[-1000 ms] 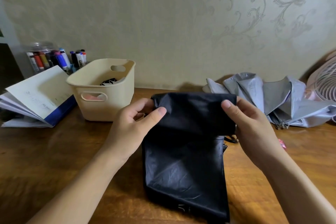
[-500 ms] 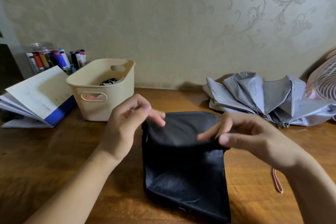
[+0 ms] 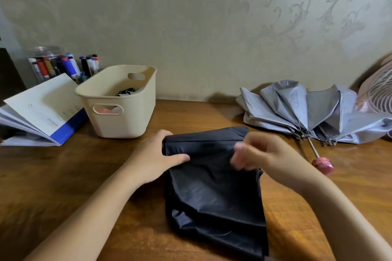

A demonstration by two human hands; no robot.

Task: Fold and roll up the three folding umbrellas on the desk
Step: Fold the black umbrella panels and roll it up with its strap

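**Black fabric folding umbrella** (image 3: 214, 193): the upper flap, held raised off the wooden counter (image 3: 63, 176) one second before, was laid down flat. Its top edge sat lower in view.

**Left grip** (image 3: 152, 154): moved from pinching the lifted top edge to the upper left corner. Fingers curled round the side edge, thumb lay flat on the cloth.

**Right grip** (image 3: 265, 154): left the top right corner and came inward over the upper right part of the cloth. Fingers curled, blurred. Its hold on the cloth could not be told.

**Pink knob handle** (image 3: 322, 164) of the grey fabric folding umbrella (image 3: 297, 108): mostly hidden behind the right wrist before, it showed whole beside the right forearm.
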